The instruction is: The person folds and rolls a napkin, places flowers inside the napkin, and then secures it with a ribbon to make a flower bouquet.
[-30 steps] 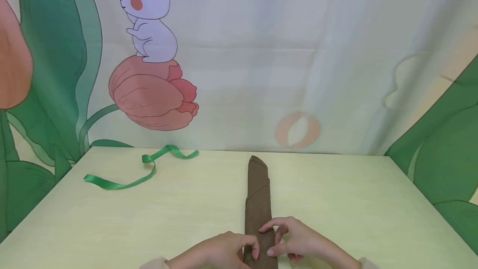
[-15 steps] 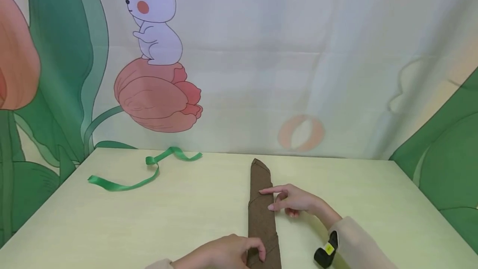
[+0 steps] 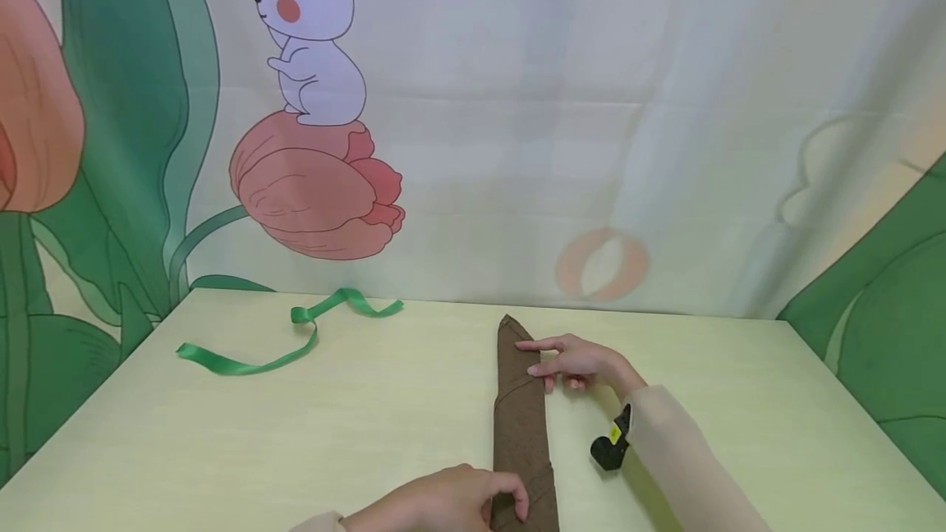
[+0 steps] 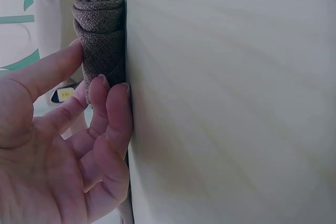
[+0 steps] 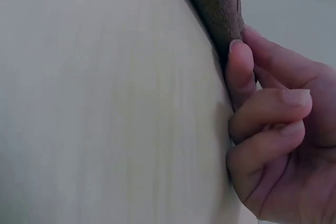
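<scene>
A brown towel [image 3: 521, 433], rolled into a long strip, lies on the table and points away from me. Near its close end, my left hand [image 3: 458, 495] grips it from the left with curled fingers. The coiled end of the towel [image 4: 100, 24] shows above those fingers [image 4: 119, 111] in the left wrist view. Toward the far pointed end, my right hand [image 3: 584, 361] pinches the towel's right side between thumb and fingers. In the right wrist view that hand [image 5: 283, 124] has its fingers bent against the tapering end of the towel [image 5: 215, 3].
A green ribbon [image 3: 244, 368] lies loosely curled on the left back of the pale table [image 3: 296, 433]. Behind the table hangs a printed curtain [image 3: 480, 146]. A black device with a yellow label [image 3: 612, 446] sits at the right wrist.
My right hand has moved away from me along the towel, from beside the left hand to near the far end. The left hand stays on the near part.
</scene>
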`<state>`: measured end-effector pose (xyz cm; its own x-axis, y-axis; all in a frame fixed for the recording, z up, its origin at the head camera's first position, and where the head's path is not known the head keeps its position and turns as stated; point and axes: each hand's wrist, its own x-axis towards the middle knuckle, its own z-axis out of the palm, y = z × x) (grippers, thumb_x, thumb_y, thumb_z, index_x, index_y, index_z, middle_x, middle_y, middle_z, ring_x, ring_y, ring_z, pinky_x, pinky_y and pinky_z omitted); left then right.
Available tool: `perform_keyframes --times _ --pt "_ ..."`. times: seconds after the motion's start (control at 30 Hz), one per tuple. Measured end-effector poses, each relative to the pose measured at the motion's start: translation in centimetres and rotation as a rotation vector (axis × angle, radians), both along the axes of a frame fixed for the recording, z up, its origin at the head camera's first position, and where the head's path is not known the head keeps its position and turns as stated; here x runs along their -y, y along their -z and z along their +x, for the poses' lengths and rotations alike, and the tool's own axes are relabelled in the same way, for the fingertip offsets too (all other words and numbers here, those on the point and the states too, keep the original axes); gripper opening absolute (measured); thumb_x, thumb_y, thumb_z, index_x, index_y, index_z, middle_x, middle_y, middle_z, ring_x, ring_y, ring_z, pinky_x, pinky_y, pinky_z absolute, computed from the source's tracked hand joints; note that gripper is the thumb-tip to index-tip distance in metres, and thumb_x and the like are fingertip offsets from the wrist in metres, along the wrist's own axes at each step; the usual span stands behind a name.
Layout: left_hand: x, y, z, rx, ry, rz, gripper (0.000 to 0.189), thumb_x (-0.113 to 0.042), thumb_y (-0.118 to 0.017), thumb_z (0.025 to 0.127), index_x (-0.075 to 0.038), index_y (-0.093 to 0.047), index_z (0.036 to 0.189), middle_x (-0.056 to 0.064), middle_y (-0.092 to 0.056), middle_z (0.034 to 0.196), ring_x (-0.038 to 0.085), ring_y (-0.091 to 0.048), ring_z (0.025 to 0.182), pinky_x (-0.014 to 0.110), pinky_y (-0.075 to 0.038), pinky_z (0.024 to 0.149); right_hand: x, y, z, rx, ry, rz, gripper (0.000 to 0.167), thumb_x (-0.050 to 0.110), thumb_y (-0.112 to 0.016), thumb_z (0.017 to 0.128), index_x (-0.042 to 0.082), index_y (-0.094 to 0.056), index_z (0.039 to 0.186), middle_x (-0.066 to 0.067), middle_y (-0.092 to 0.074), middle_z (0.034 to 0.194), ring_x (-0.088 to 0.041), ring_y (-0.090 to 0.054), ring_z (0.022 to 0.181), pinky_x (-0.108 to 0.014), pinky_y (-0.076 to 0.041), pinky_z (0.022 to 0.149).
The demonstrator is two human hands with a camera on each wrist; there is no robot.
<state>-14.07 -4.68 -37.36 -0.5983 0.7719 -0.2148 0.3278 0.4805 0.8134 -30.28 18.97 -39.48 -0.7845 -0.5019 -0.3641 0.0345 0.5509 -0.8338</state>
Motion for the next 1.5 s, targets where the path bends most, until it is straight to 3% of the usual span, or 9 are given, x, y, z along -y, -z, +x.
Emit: perform_keyframes --times 0.2,0.3,0.37,0.53,0.63,0.9,1.17,1.33,1.5 --pt "-0.3 -0.1 0.2 -0.032 -0.013 -0.044 0.025 -0.011 -0.07 0.076 -0.022 -0.058 0.095 -0.009 -0.045 0.05 0.001 -0.041 0.046 0.018 -0.037 0.047 0.2 0.1 -0.7 -0.145 0.087 -0.021 0.053 0.024 -0.06 0.088 0.022 -0.041 0.137 0.0 -0.051 0.054 -0.005 -0.03 0.035 -0.019 -0.026 0.036" --pt "-0.4 -0.1 0.2 -0.038 -0.016 -0.059 0.024 -0.013 -0.07 0.077 -0.022 -0.058 0.095 -0.009 -0.044 0.05 0.001 -0.041 0.046 0.018 -0.037 0.047 0.3 -0.1 0.0 -0.206 0.09 -0.059 0.049 0.025 -0.06 0.088 0.019 -0.046 0.134 -0.001 -0.046 0.055 -0.006 -0.03 0.037 -0.02 -0.028 0.037" --pt "-0.4 -0.1 0.2 -0.035 -0.013 -0.057 0.024 -0.014 -0.07 0.077 -0.022 -0.058 0.096 -0.009 -0.044 0.05 0.001 -0.04 0.045 0.018 -0.037 0.047 0.4 -0.3 1.0 -0.192 0.041 -0.076 0.045 0.026 -0.061 0.087 0.019 -0.051 0.13 -0.001 -0.045 0.054 -0.006 -0.03 0.036 -0.02 -0.027 0.037" --pt "-0.1 -0.2 0.2 -0.017 -0.012 -0.044 0.023 -0.017 -0.07 0.079 -0.019 -0.058 0.098 -0.009 -0.045 0.05 0.001 -0.039 0.043 0.016 -0.038 0.047 1.5 -0.7 4.0 -0.067 -0.184 -0.051 0.04 0.028 -0.066 0.083 0.022 -0.059 0.122 -0.001 -0.05 0.048 -0.006 -0.032 0.033 -0.021 -0.025 0.035" --pt "0.1 -0.3 0.2 0.0 -0.021 -0.041 0.023 -0.018 -0.07 0.079 -0.019 -0.058 0.099 -0.009 -0.043 0.049 0.001 -0.036 0.042 0.014 -0.036 0.046 2.0 -0.5 4.7 -0.05 -0.218 -0.035 0.042 0.023 -0.069 0.081 0.025 -0.058 0.122 0.0 -0.05 0.046 -0.006 -0.034 0.033 -0.02 -0.026 0.036" --pt "-0.1 -0.3 0.3 0.001 -0.012 -0.032 0.022 -0.015 -0.07 0.079 -0.019 -0.058 0.096 -0.009 -0.044 0.051 0.001 -0.039 0.045 0.017 -0.036 0.047 1.3 0.6 2.6 -0.058 -0.138 -0.014 0.043 0.023 -0.068 0.081 0.024 -0.058 0.123 -0.001 -0.052 0.047 -0.004 -0.028 0.032 -0.018 -0.026 0.035" --pt "0.0 0.1 0.2 0.006 -0.011 -0.033 0.023 -0.014 -0.07 0.078 -0.02 -0.058 0.096 -0.009 -0.047 0.054 0.001 -0.043 0.049 0.018 -0.038 0.049 0.7 0.8 0.6 -0.054 -0.002 -0.001 0.049 0.025 -0.067 0.083 0.022 -0.052 0.13 -0.001 -0.055 0.05 -0.004 -0.027 0.033 -0.018 -0.024 0.035" --pt "0.1 0.1 0.2 0.012 -0.026 -0.029 0.023 -0.013 -0.07 0.078 -0.021 -0.057 0.096 -0.008 -0.047 0.055 0.002 -0.043 0.049 0.018 -0.037 0.049 0.8 0.5 0.1 -0.082 0.034 -0.03 0.053 0.025 -0.061 0.088 0.018 -0.042 0.137 -0.001 -0.054 0.05 -0.004 -0.029 0.033 -0.018 -0.026 0.035" --pt "0.2 0.1 0.3 0.018 -0.031 -0.025 0.024 -0.013 -0.07 0.078 -0.021 -0.057 0.096 -0.008 -0.047 0.055 0.002 -0.043 0.049 0.018 -0.037 0.049 0.2 0.3 0.5 -0.072 0.045 -0.073 0.057 0.024 -0.054 0.092 0.021 -0.029 0.143 -0.002 -0.054 0.056 -0.005 -0.032 0.036 -0.018 -0.029 0.037"
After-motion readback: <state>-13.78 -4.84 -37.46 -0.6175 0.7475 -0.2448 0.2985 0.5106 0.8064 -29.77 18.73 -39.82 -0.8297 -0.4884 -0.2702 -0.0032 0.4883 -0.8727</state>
